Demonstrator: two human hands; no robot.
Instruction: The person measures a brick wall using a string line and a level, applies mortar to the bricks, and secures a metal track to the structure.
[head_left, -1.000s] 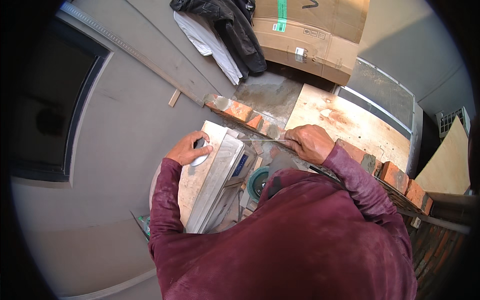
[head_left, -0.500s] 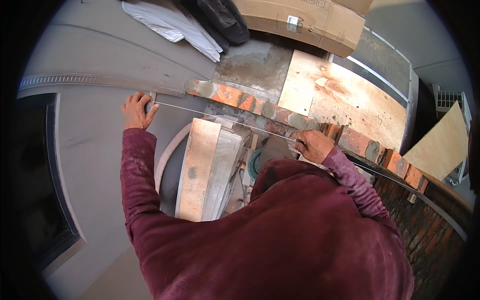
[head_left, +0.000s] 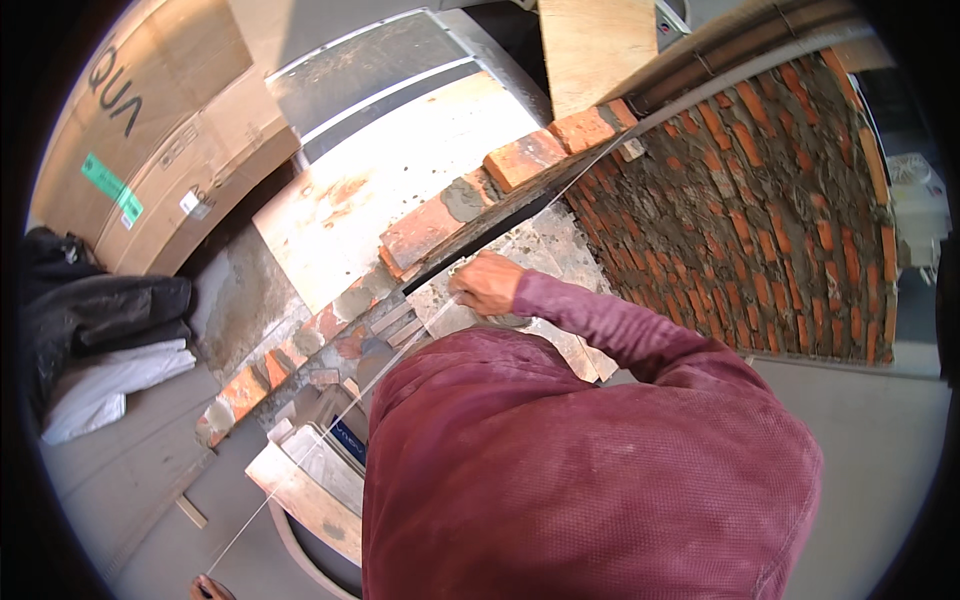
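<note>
A thin pale string (head_left: 240, 534) stretches taut on a slant between my two hands. My right hand (head_left: 487, 284) is closed around its upper end, over a mortar-speckled board beside the low brick row. At the lower left edge, my left hand (head_left: 208, 588) is mostly cut off, with its visible fingers pinched on the string's other end. The low row of orange bricks (head_left: 432, 236), patched with grey mortar, runs diagonally beyond my right hand. Beneath the string lies a wooden board (head_left: 310, 508) across a round tub, next to some pale trim pieces.
On the right rises a rough brick wall (head_left: 735, 225) smeared with mortar. A large cardboard box (head_left: 200, 150) and dark and white cloths (head_left: 110, 310) are at the left. Plywood sheets (head_left: 600, 55) stand or lie beyond the bricks. A small wood stick (head_left: 192, 510) sits near the grey wall.
The view has swung toward the right, bringing the brick wall into sight. My right hand has moved along the brick row and the string between my hands is longer.
</note>
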